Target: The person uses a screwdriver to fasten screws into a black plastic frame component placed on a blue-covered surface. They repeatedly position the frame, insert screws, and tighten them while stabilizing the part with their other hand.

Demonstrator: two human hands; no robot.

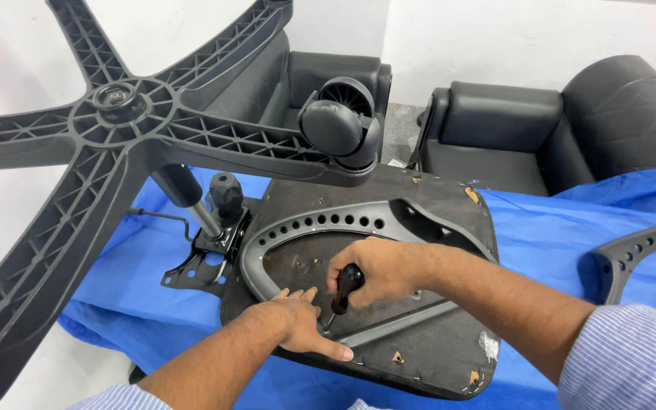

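A black five-arm chair base with ribbed plastic spokes rises at the upper left, one caster wheel fitted on the arm that reaches over the work. Behind stand black leather armchairs against a white wall. A blue plastic sheet covers the worktop.

On that sheet lies the upturned seat pan, a flat dark board with fabric stapled round its edge; it looks stiff and fairly heavy, best lifted by its rim. Screwed across it is a grey plastic armrest frame with a row of holes, rigid but probably light, easy to grip through its loop. A second such armrest rests at the right edge. The black metal tilt mechanism with its knob and gas cylinder sits at the seat's left side.

The left hand presses flat and unclenched on the armrest frame, steadying it. The right hand is clenched around the dark handle of a screwdriver, held upright with its tip at the frame's lower bar, just beside the left fingers. The smooth handle could slip under torque, so a full fist suits it.

No labels or signs show; only small tan patches dot the seat board.
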